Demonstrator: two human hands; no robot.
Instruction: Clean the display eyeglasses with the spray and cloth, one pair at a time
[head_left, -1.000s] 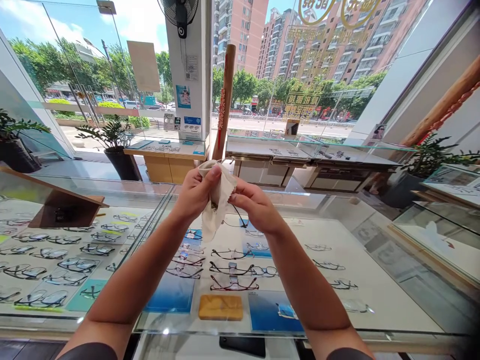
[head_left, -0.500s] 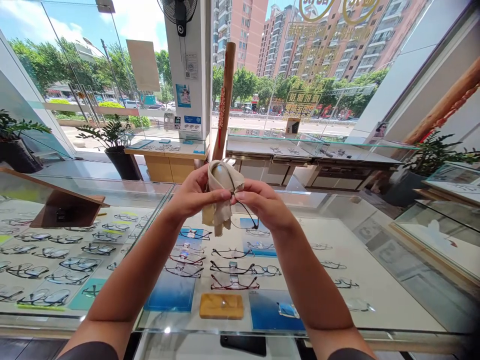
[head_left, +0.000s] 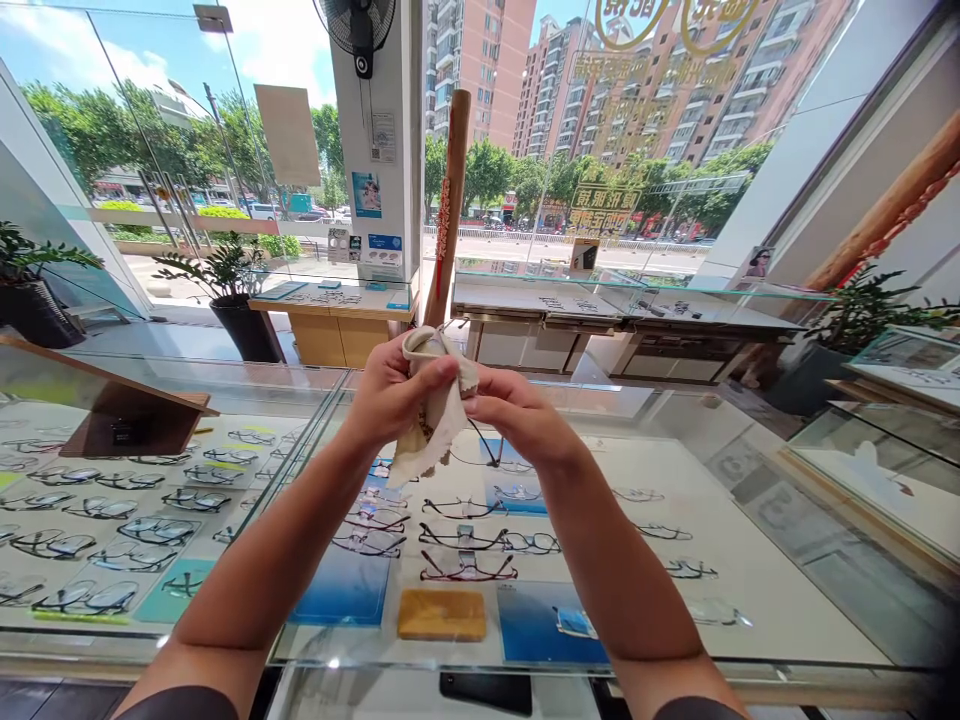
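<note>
A beige cloth (head_left: 436,425) is wrapped around part of a pair of glasses (head_left: 493,448), whose thin dark temple hangs out below the hands. My left hand (head_left: 394,390) is closed on the cloth, its thumb pressed across the front. On the other side, my right hand (head_left: 517,405) pinches the glasses at the cloth's right edge. The lenses are mostly hidden by the cloth. Both hands are held above the glass display case (head_left: 637,420).
Rows of eyeglasses (head_left: 465,538) lie under the glass. A yellow-brown case (head_left: 441,614) is near the front, with a black phone (head_left: 486,690) below it. A brown wooden stand (head_left: 139,415) is at left. Farther back stand a wooden pole (head_left: 452,200) and a potted plant (head_left: 244,310).
My left thumb has moved up over the cloth, which has shifted left and hangs in a different fold. The dangling temple has moved slightly left and down.
</note>
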